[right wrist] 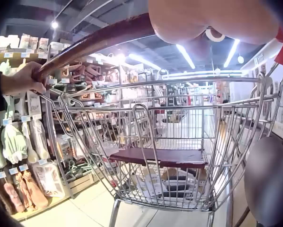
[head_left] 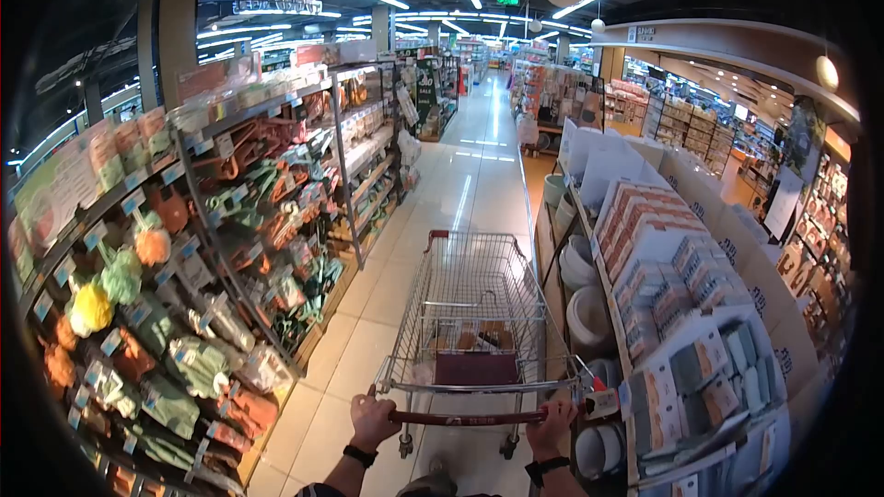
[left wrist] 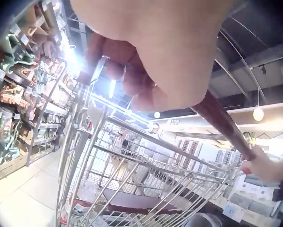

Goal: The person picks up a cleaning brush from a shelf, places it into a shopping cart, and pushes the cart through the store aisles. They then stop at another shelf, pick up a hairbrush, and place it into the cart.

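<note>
A metal wire shopping cart (head_left: 479,299) stands ahead of me, with a dark red handlebar (head_left: 470,420) and a maroon seat flap (head_left: 474,369). My left hand (head_left: 373,421) grips the bar's left end; in the left wrist view its fingers (left wrist: 132,85) curl round it. At the right end, my right hand (head_left: 552,423) holds the bar, seen from close up in the right wrist view. Low in the cart lie white and dark goods (right wrist: 172,187), partly hidden by wires. A clear container with a red label (left wrist: 77,210) shows through the cart's side.
Tall shelves (head_left: 267,156) of hanging goods, with bath puffs (head_left: 90,308), line the left. On the right, a display of boxed goods (head_left: 649,221) and grey towel-like packs (head_left: 709,368) runs close beside the cart. A tiled aisle (head_left: 460,175) stretches ahead between them.
</note>
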The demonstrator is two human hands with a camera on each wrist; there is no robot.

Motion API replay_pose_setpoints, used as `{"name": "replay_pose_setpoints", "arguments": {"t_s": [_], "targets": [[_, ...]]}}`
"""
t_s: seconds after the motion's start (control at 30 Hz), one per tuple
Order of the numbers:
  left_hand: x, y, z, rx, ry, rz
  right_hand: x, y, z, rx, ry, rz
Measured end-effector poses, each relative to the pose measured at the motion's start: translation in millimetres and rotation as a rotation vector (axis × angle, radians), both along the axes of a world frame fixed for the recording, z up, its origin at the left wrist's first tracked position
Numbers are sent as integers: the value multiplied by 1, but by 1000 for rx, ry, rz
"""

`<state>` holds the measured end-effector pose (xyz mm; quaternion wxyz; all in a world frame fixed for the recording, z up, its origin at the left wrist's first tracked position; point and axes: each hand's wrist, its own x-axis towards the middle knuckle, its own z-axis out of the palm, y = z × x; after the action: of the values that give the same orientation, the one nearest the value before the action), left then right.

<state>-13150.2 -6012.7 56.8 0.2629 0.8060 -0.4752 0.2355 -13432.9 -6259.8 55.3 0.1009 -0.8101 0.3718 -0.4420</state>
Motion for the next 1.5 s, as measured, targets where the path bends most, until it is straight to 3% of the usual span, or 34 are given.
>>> {"name": "replay_pose_setpoints", "arguments": {"t_s": [0.3,0.73,0.9,1.03,1.13,1.2,1.27,1.33,1.4,1.43,1.47,1.5], "targets": [[137,-150,10,41,74,-14,140,-146,5,-20,10,-26],[323,-380,14,114,82,39,334,-400,-27,-122,-35,-6],[366,-470,30,128,181,-17,389,-513,-26,-115,23,36],[373,-562,33,111,192,-23,416,-651,-40,-91,164,140],[360,-631,43,201,287,-69,431,-700,23,181,299,-80],[355,-678,37,299,334,-143,447,-736,25,256,235,-241],[356,-720,45,266,367,-294,464,-763,-4,399,160,-17],[351,-745,44,226,350,-474,466,-794,-75,465,153,121],[364,-781,43,150,225,-674,482,-777,-67,1013,-124,267],[380,-799,47,197,379,-749,493,-771,-85,1076,-317,224],[395,-813,48,253,536,-825,512,-736,-19,1234,-346,206],[407,-824,48,315,702,-900,530,-720,9,1124,-409,177]]}}
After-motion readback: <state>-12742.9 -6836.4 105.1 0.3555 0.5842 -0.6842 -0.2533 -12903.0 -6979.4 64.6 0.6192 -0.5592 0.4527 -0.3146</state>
